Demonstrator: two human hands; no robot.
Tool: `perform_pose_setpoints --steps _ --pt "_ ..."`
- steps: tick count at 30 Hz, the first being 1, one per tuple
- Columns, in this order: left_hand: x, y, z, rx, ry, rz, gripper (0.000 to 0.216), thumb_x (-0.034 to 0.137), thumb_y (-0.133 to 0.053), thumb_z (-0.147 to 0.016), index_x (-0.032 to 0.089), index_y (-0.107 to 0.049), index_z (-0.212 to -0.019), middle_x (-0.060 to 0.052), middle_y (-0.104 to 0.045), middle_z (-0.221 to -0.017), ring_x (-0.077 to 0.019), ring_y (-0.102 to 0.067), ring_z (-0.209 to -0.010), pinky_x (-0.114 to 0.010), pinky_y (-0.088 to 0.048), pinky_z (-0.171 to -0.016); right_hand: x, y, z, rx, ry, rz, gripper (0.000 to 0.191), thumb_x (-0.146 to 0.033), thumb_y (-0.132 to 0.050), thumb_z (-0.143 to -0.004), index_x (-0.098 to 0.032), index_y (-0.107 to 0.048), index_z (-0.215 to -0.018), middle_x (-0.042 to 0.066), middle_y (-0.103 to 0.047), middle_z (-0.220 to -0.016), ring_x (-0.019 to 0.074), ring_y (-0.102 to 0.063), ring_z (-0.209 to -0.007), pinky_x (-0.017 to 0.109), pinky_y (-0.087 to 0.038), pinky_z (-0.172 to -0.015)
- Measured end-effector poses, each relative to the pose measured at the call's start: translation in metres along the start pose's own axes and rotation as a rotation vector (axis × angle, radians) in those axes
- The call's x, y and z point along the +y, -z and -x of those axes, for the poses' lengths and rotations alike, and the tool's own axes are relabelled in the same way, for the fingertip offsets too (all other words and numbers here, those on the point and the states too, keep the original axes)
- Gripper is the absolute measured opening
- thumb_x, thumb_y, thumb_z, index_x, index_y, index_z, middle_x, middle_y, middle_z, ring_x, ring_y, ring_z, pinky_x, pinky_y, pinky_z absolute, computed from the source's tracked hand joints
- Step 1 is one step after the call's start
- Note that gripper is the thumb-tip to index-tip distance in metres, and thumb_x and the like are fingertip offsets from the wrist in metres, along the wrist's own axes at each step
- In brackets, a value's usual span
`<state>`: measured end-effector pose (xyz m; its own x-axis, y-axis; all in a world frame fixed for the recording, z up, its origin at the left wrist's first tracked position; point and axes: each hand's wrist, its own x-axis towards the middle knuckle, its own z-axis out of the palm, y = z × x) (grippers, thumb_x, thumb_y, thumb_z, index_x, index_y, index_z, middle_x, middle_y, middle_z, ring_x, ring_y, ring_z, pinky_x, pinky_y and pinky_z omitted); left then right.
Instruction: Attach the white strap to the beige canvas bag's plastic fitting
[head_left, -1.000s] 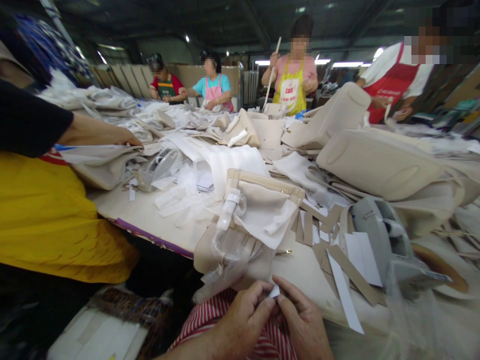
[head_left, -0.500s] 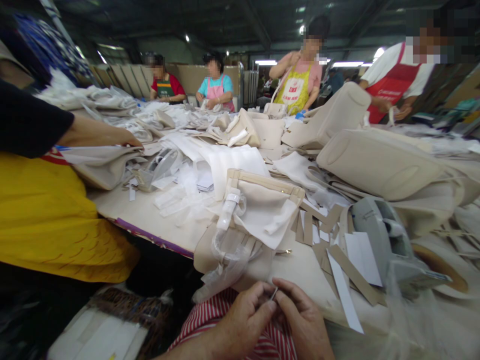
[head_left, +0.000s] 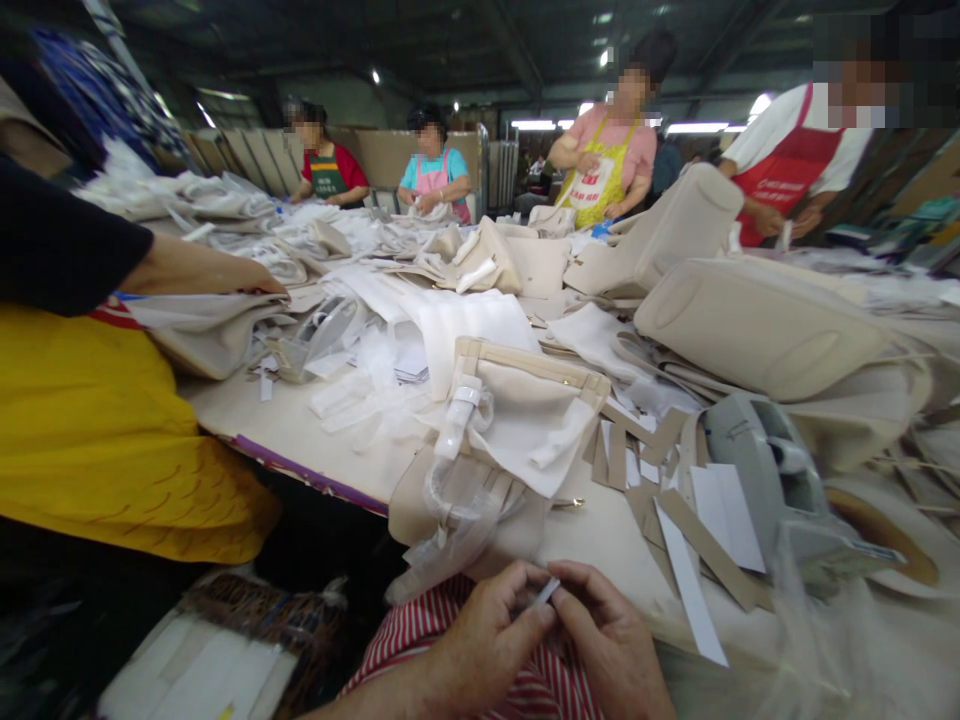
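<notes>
Low in the view, over a red-and-white striped cloth, my left hand and my right hand meet. Both are closed, pinching a small pale strip between thumbs and fingertips; what exactly it is cannot be made out. Just beyond them, at the table edge, lies a beige handbag with its zipped top turned up. Clear plastic wraps its handle, and white padding lies on its body. A small gold clasp sticks out beside it.
Right of the bag are loose card strips, a grey tape dispenser and a roll. Beige bags pile up behind. A co-worker's arm reaches in at left; several people stand across the table. A box sits below left.
Between my fingertips the small strip has turned, and more of its pale face shows. My hands stay in nearly the same place. Across the table, the co-worker in the yellow apron has lowered an arm.
</notes>
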<state>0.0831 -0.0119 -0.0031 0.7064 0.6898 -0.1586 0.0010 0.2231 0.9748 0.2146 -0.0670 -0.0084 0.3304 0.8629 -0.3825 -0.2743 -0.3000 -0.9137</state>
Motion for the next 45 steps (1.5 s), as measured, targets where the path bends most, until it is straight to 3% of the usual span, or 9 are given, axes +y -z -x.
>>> perform_pose_setpoints --steps 4,19,33,36,40,42,45 --pt "-0.001 0.001 0.000 0.007 -0.002 -0.021 0.025 0.029 -0.052 -0.087 0.012 -0.057 -0.104 -0.005 -0.066 -0.084 -0.0166 -0.062 -0.083 -0.029 -0.048 -0.081 0.000 0.001 0.000 -0.006 0.009 0.033 0.041 -0.048 -0.074 -0.061 -0.017 -0.068 -0.087 0.004 -0.069 -0.073 0.0182 -0.061 -0.064 0.026 -0.048 -0.054" --pt "-0.002 0.004 0.002 0.039 -0.014 -0.196 0.022 0.024 -0.050 -0.087 0.015 -0.059 -0.105 -0.005 -0.067 -0.093 -0.0165 -0.062 -0.084 -0.026 -0.047 -0.077 0.000 0.003 -0.002 -0.066 0.095 0.209 0.032 -0.043 -0.063 -0.070 -0.017 -0.065 -0.088 0.007 -0.069 -0.084 0.0212 -0.062 -0.079 0.028 -0.049 -0.068" --pt "-0.003 0.002 0.001 0.073 -0.009 -0.255 0.025 0.022 -0.054 -0.082 0.017 -0.060 -0.106 -0.002 -0.065 -0.092 -0.0151 -0.058 -0.084 -0.024 -0.044 -0.075 0.010 0.009 -0.007 -0.071 -0.006 -0.050 0.020 -0.027 -0.068 -0.065 -0.018 -0.063 -0.082 0.002 -0.065 -0.073 0.0156 -0.058 -0.066 0.025 -0.045 -0.058" --pt "-0.005 0.000 -0.001 0.056 0.019 -0.111 0.022 0.027 -0.052 -0.083 0.016 -0.060 -0.101 -0.002 -0.064 -0.088 -0.0141 -0.058 -0.081 -0.023 -0.044 -0.073 0.009 0.008 -0.006 -0.068 0.009 -0.030 0.025 -0.028 -0.070 -0.064 -0.019 -0.063 -0.086 0.002 -0.066 -0.076 0.0161 -0.058 -0.068 0.026 -0.046 -0.061" --pt "-0.007 -0.003 -0.007 0.056 0.224 0.185 0.020 0.034 -0.048 -0.081 0.015 -0.055 -0.087 0.004 -0.054 -0.059 -0.0079 -0.047 -0.049 -0.019 -0.038 -0.050 0.011 0.000 -0.002 -0.048 0.053 -0.055 0.038 -0.026 -0.069 -0.065 -0.021 -0.058 -0.101 -0.003 -0.060 -0.068 0.0120 -0.053 -0.060 0.023 -0.043 -0.056" --pt "-0.007 -0.003 -0.009 0.112 0.267 0.188 0.020 0.035 -0.050 -0.078 0.016 -0.052 -0.078 0.006 -0.048 -0.054 -0.0065 -0.040 -0.044 -0.018 -0.032 -0.045 0.009 -0.002 0.001 -0.028 0.088 -0.099 0.041 -0.024 -0.069 -0.065 -0.021 -0.057 -0.104 -0.005 -0.056 -0.064 0.0108 -0.051 -0.057 0.022 -0.042 -0.055" --pt "-0.006 0.001 -0.011 0.174 0.210 0.129 0.022 0.037 -0.055 -0.075 0.015 -0.053 -0.074 0.003 -0.053 -0.061 -0.0073 -0.046 -0.052 -0.017 -0.034 -0.048 -0.009 0.010 0.002 0.031 0.122 -0.090 0.039 -0.029 -0.069 -0.064 -0.020 -0.059 -0.101 -0.003 -0.059 -0.066 0.0131 -0.056 -0.061 0.024 -0.046 -0.058"
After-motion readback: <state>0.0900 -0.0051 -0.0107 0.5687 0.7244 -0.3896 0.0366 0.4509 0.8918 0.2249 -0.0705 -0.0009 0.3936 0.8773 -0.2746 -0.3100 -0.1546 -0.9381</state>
